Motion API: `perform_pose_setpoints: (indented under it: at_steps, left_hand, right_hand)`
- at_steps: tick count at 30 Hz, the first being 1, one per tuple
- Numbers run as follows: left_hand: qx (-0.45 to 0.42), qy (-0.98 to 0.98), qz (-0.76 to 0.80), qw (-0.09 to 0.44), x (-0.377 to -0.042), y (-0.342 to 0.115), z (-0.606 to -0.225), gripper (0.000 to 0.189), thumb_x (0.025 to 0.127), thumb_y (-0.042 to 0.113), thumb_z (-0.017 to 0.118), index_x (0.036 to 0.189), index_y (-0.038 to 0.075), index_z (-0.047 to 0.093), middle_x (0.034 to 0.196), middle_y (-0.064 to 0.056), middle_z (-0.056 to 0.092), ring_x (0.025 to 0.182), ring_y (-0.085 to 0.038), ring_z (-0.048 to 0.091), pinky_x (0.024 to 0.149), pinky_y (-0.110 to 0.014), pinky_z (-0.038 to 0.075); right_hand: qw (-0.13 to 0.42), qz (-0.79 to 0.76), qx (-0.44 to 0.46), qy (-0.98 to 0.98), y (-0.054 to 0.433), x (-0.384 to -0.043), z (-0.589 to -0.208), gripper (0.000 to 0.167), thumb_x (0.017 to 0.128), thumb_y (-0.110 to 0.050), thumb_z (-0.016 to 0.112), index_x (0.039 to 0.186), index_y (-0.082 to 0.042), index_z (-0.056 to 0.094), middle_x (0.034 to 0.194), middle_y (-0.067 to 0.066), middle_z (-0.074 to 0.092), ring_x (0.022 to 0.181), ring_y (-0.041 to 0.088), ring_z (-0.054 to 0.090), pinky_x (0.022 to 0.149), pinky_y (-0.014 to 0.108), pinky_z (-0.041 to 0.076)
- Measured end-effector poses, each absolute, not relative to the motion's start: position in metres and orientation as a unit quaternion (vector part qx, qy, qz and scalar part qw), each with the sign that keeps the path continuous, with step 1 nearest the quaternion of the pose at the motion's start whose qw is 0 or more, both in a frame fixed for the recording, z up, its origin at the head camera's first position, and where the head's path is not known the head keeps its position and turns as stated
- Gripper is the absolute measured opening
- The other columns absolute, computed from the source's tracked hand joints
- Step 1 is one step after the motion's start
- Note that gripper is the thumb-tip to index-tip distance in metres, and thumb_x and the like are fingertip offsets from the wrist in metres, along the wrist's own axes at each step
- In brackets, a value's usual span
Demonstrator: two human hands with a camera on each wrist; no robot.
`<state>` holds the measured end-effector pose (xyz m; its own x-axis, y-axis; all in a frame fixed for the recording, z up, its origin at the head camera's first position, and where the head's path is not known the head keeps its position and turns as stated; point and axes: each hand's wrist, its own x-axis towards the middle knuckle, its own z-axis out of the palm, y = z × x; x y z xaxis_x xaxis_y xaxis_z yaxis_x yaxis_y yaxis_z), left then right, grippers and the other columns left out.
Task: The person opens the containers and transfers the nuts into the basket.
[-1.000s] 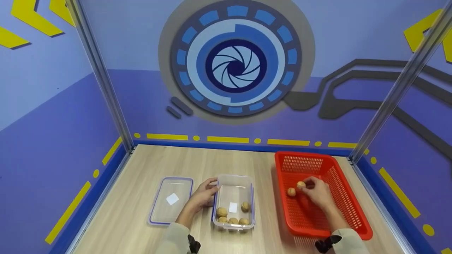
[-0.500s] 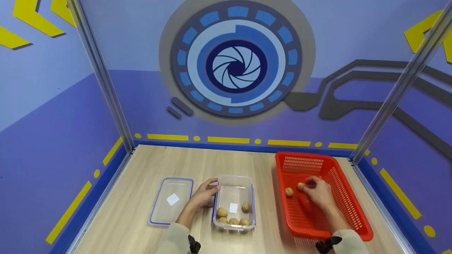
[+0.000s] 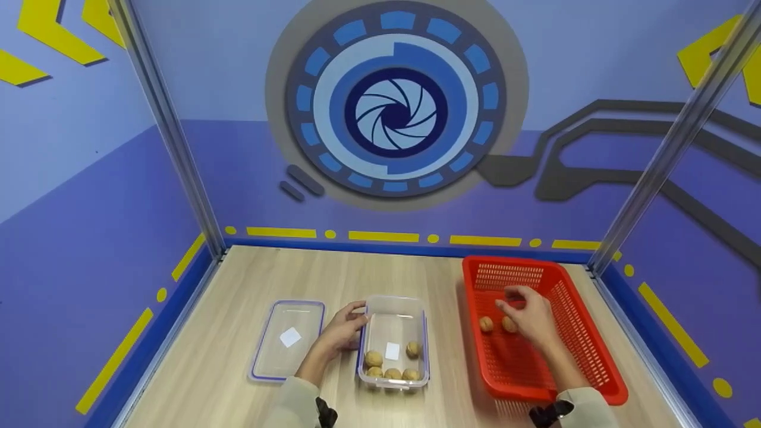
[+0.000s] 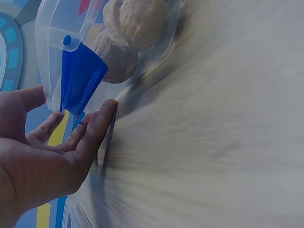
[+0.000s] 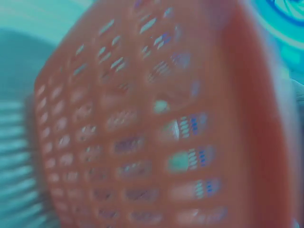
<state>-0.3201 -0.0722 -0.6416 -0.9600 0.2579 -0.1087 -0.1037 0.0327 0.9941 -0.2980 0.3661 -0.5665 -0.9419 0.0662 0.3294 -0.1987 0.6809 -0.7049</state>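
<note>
The head view shows the right hand (image 3: 531, 315) lifted slightly off the walnut it was touching half a second ago, with that nut now lying below it on the floor of the red basket (image 3: 523, 393). Its thumb and forefinger, together at the nut in the earlier frames, are spread with a visible gap between them and nothing held. This right-hand walnut (image 3: 508, 324) lies just under the thumb side of the hand, partly covered by it; the left-hand walnut (image 3: 486, 324) sits just beside it, nearer the basket's left wall. The left hand (image 3: 340, 330) is where it was, at the left side of the clear container (image 3: 385, 328). From the left wrist, its fingers are slightly bent and rest along the outer wall, the thumb up near the rim and a blue clip (image 4: 80, 78) hanging between; how firmly they press cannot be told. Five walnuts lie in the container, four gathered toward the near left and near end, one by the right wall, all unchanged. The lid (image 3: 285, 361) lies flat on the table (image 3: 333, 270) left of the left hand. The right wrist view is blurred, showing mostly the basket's slotted wall.
</note>
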Motion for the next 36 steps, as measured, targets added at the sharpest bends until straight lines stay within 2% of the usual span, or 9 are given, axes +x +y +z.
perform_pose_setpoints:
  at_steps: [4,8,16,23,30,36]
  left_hand:
    - [0.052,0.706,0.694,0.131,-0.319,-0.072,-0.642,0.051,0.11,0.013,0.057,0.157,0.001,0.042,0.143,-0.029,0.056,0.121,-0.043,0.065,0.085,-0.045,0.061]
    - [0.048,0.701,0.699,0.134,-0.318,-0.071,-0.642,0.05,0.109,0.013,0.057,0.157,0.001,0.043,0.141,-0.028,0.057,0.119,-0.042,0.066,0.082,-0.046,0.062]
    - [0.05,0.708,0.692,0.13,-0.318,-0.073,-0.642,0.05,0.11,0.013,0.057,0.156,0.002,0.044,0.144,-0.029,0.056,0.122,-0.043,0.064,0.086,-0.045,0.06]
    - [0.062,0.7,0.7,0.13,-0.32,-0.074,-0.643,0.05,0.109,0.012,0.056,0.156,-0.001,0.043,0.142,-0.031,0.056,0.122,-0.045,0.063,0.089,-0.047,0.06]
    - [0.057,0.697,0.702,0.135,-0.321,-0.072,-0.642,0.053,0.109,0.013,0.057,0.157,-0.002,0.041,0.143,-0.032,0.055,0.123,-0.046,0.063,0.091,-0.05,0.059]
    - [0.055,0.704,0.696,0.131,-0.32,-0.072,-0.641,0.053,0.109,0.013,0.057,0.158,-0.001,0.041,0.144,-0.031,0.055,0.125,-0.046,0.062,0.091,-0.047,0.059]
  right_hand:
    - [0.197,0.398,0.077,-0.893,0.349,-0.294,-0.554,0.037,0.093,-0.018,0.085,0.124,-0.002,0.072,0.117,0.015,0.074,0.107,0.033,0.07,0.095,0.058,0.055]
    - [0.217,0.403,0.111,-0.882,0.33,-0.291,-0.543,0.038,0.09,-0.015,0.088,0.121,-0.001,0.073,0.114,0.013,0.074,0.105,0.031,0.071,0.093,0.056,0.056]
    - [0.219,0.419,0.153,-0.868,0.29,-0.285,-0.531,0.035,0.086,-0.007,0.089,0.118,-0.002,0.075,0.112,0.009,0.074,0.104,0.028,0.07,0.093,0.05,0.058]
    - [0.222,0.419,0.187,-0.86,0.257,-0.281,-0.532,0.033,0.084,-0.008,0.091,0.114,-0.007,0.076,0.108,0.006,0.075,0.1,0.025,0.071,0.091,0.046,0.06]
    - [0.231,0.434,0.223,-0.842,0.224,-0.278,-0.535,0.032,0.083,-0.006,0.091,0.111,-0.005,0.077,0.106,0.008,0.075,0.099,0.026,0.072,0.089,0.047,0.061]
    - [0.219,0.436,0.247,-0.837,0.198,-0.273,-0.546,0.031,0.085,-0.007,0.089,0.113,-0.005,0.076,0.108,0.008,0.075,0.1,0.025,0.072,0.088,0.044,0.061]
